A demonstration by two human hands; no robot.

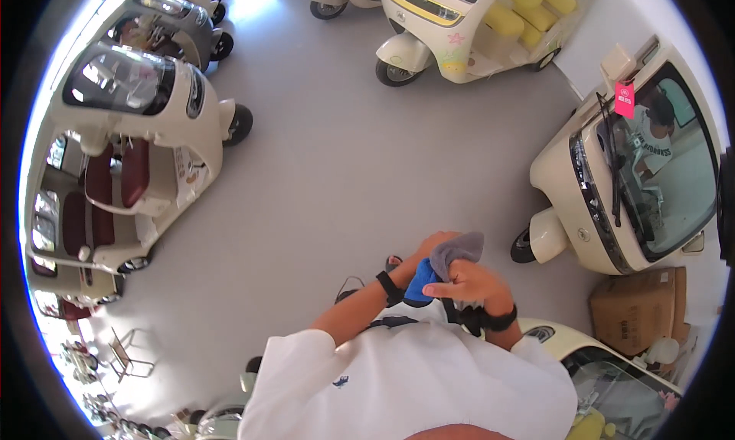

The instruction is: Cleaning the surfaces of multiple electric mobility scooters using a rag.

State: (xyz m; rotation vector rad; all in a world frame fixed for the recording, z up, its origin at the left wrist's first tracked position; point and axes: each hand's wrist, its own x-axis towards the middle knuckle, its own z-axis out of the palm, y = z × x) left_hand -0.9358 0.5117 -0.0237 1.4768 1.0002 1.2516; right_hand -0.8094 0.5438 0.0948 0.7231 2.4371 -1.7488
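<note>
A grey and blue cloth (pixel 458 248) is bunched between my two hands in front of my body; its blue part (pixel 418 282) hangs below. My right hand (pixel 468 280) is closed round the cloth, with the thumb pointing left along it. My left hand (pixel 436 240) lies against the far side of the cloth, and its fingers are mostly hidden behind the grey part. Both wrists wear black bands.
Cream three-wheeled vehicles stand at the left (pixel 200 126), at the far side with yellow seats (pixel 429 53), and close on my right (pixel 563 172). Cardboard boxes (pixel 632 310) lean at the lower right. A folding chair (pixel 130 356) stands at the lower left.
</note>
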